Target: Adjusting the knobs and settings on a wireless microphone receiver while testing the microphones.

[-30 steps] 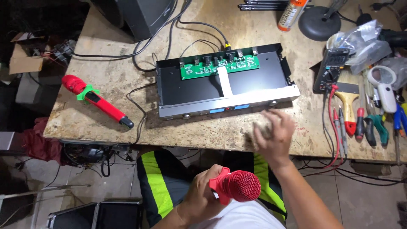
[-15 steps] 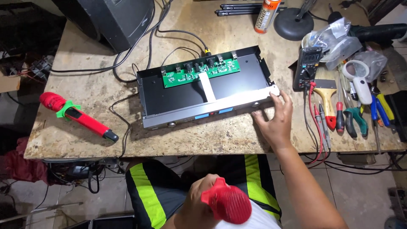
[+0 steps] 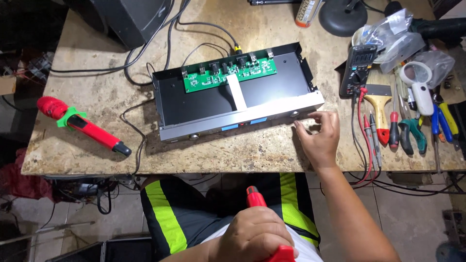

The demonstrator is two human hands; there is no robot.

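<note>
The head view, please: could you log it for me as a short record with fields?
left hand: low over the lap, closed around a red microphone
right hand: on the table, fingertips at the right end of the front panel of the open chassis
circuit board: green, along the chassis's rear wall
second microphone: red, lying at the table's left
multimeter: right of the chassis
hand tools: along the table's right edge

Blue display strips (image 3: 245, 123) on the chassis front — multimeter screen (image 3: 360, 57) right.
</note>
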